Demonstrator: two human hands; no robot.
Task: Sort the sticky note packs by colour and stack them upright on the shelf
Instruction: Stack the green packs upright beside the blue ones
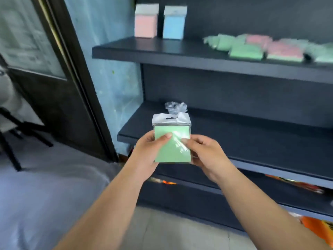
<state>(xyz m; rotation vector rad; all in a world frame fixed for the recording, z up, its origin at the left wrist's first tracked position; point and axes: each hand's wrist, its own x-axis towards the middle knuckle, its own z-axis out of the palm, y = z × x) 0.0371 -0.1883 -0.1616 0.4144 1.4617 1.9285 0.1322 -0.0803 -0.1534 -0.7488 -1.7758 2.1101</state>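
A green sticky note pack (171,148) in clear wrap with a white hanger tab is held upright in front of the middle shelf (252,141). My left hand (147,152) grips its left side with the thumb on the front. My right hand (209,156) pinches its right side. On the upper shelf (162,53) a pink pack (146,21) and a blue pack (174,23) stand upright side by side at the left. A loose pile of green and pink packs (266,48) lies flat at the right.
A dark door frame (77,78) and a plastic-covered panel (115,83) stand left of the shelving. Orange items (313,224) show on the lowest shelf at the right. A black stand leg (10,152) is on the floor at the far left.
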